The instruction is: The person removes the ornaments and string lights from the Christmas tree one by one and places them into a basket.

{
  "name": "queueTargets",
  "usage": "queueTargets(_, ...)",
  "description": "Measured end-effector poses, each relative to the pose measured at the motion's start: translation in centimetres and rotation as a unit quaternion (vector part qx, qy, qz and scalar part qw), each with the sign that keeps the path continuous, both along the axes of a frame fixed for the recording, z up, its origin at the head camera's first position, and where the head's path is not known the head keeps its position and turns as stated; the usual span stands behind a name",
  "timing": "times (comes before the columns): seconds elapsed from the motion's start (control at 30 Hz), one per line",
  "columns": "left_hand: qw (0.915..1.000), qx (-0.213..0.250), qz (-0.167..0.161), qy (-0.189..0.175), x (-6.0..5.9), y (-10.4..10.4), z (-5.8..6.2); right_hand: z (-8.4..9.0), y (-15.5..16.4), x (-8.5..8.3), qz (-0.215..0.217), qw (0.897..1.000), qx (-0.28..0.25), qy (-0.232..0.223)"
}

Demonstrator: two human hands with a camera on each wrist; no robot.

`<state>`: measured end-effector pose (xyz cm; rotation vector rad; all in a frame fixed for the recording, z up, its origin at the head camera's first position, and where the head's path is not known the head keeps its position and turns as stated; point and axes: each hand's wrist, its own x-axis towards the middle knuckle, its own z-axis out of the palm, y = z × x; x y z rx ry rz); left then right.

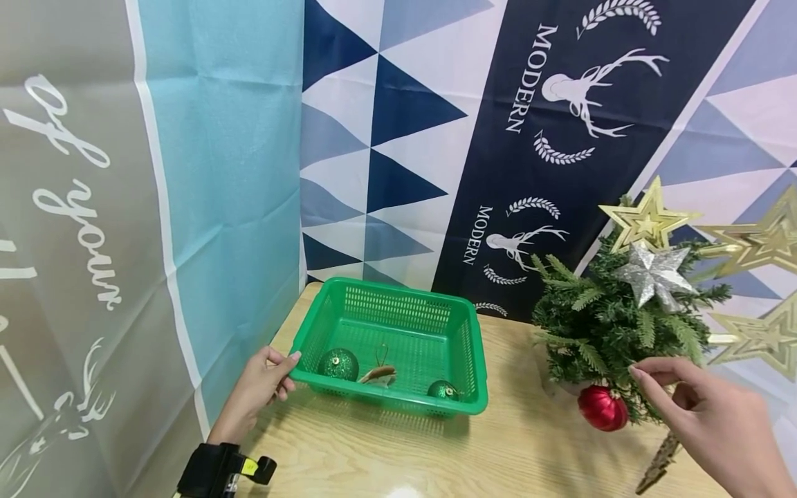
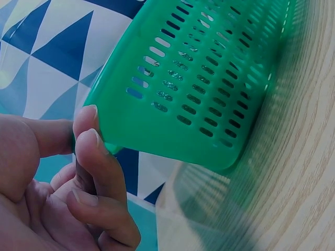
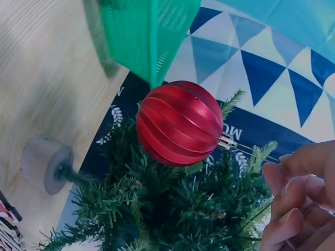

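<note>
Two hands are at work over a wooden table [image 1: 386, 456]. The left hand [image 1: 258, 389] pinches the near-left corner of a green basket [image 1: 463, 360], thumb and fingertips [image 2: 90, 142] closed on its rim, as the left wrist view shows plainly. The basket stands on the table near the backdrop, and inside it lie two green glitter balls, a larger one [image 1: 338, 364] at the left and a smaller one [image 1: 443, 391] toward the right corner, with a brown feather-like ornament [image 1: 378, 374] between them.

The right hand [image 1: 703, 415] is beside a small artificial Christmas tree [image 1: 610, 325] to the right of the basket. Its fingers are loosely curled, and its fingertips [image 3: 285, 180] sit just at the thin hanging thread of a red ribbed ball [image 1: 602, 407]; whether they pinch the thread cannot be told. The red ball hangs at a low branch on the front of the tree.

Higher in the tree sit a silver star [image 1: 654, 273] and a gold star [image 1: 647, 220]. More gold stars [image 1: 762, 238] show at the right edge. A patterned cloth backdrop [image 1: 436, 138] with triangles and deer prints stands behind.
</note>
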<state>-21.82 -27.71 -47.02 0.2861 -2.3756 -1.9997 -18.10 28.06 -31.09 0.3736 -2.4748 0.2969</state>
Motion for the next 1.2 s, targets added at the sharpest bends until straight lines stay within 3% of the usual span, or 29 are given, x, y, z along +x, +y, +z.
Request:
queueTargets(0.23, 1.0, -0.005, -0.001, 0.002, -0.3, 0.0, 0.3, 0.3, -0.4, -0.1, 0.019, 1.0, -0.004, 0.016)
queueTargets(0.53, 0.9997, 0.002, -0.002, -0.024, -0.5, 0.0, 0.5, 0.3, -0.8, 0.0, 0.016, 1.0, 0.009, -0.004)
queueTargets(1.2, 0.9995, -0.005, 0.001, -0.032, -0.6, -0.4, 0.8, 0.5, -2.0, -0.3, 0.041, 0.999, 0.0, 0.009)
